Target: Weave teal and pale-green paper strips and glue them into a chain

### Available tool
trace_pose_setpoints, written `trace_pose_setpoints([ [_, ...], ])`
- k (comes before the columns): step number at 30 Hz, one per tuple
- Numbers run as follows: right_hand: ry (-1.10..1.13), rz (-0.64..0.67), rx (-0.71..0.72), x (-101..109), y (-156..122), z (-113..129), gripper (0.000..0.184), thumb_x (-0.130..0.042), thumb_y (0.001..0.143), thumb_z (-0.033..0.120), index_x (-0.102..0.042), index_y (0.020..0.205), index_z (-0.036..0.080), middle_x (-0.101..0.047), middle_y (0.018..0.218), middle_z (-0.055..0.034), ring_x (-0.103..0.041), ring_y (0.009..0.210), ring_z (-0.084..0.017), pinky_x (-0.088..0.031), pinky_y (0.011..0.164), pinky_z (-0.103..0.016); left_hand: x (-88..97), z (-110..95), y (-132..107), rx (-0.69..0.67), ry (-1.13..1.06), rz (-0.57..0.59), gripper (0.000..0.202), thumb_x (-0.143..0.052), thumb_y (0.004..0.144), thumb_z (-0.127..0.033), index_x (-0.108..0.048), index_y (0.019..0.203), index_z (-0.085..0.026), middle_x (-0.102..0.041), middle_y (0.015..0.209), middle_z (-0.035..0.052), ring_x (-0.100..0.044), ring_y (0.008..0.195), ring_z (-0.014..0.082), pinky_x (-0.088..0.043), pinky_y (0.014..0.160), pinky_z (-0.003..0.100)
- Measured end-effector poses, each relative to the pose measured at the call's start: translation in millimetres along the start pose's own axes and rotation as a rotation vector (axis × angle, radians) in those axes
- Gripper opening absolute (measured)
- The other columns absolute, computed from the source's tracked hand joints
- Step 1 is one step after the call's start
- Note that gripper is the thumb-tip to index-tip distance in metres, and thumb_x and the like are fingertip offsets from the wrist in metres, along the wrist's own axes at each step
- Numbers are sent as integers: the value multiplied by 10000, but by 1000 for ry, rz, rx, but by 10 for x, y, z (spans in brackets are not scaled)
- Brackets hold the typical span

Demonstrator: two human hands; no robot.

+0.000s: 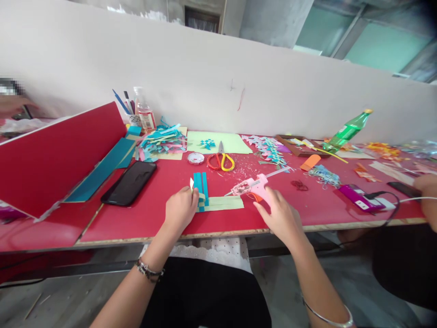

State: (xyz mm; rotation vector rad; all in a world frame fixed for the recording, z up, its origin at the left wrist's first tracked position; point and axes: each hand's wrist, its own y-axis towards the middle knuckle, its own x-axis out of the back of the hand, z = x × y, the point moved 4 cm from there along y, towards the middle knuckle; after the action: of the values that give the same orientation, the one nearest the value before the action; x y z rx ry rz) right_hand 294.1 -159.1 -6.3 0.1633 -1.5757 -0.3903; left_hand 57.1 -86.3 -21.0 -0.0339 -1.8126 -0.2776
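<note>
My left hand (180,209) is curled, its fingers pinching the left end of a woven piece of blue and pale green paper strips (213,198) that lies on the red table (307,212). My right hand (278,212) rests just right of the strips, fingers closed over the handle of a pink glue gun (251,186) whose nozzle points up and right. A bracelet sits on each wrist.
A black phone (129,182) lies left of the strips. Red and yellow scissors (221,161), a tape roll (195,158), paper scraps (164,139), a red board (54,155), a green bottle (346,132) and a purple device (358,197) crowd the table. Another person's hand (428,191) shows at the right edge.
</note>
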Motion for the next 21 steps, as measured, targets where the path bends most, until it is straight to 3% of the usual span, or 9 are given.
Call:
trace_pose_setpoints([
  [11,-23,103,18,-26,5,-45,385,-346,833,311,-332,1186,159,-540,1039,-112,-560,819,-191,-375,505,-237,3,-4,-1,1,-5,5,474,-161,872,-378,-532,696,-140,-580,672,61,-588,624,169,-311,457,219],
  [21,-81,84,-26,3,-16,-202,360,-361,825,298,-362,1156,155,-554,1014,-110,-572,779,-192,-358,490,-244,18,-4,-9,-9,-16,9,460,-157,872,-372,-524,708,-148,-586,681,60,-571,594,162,-279,450,217],
])
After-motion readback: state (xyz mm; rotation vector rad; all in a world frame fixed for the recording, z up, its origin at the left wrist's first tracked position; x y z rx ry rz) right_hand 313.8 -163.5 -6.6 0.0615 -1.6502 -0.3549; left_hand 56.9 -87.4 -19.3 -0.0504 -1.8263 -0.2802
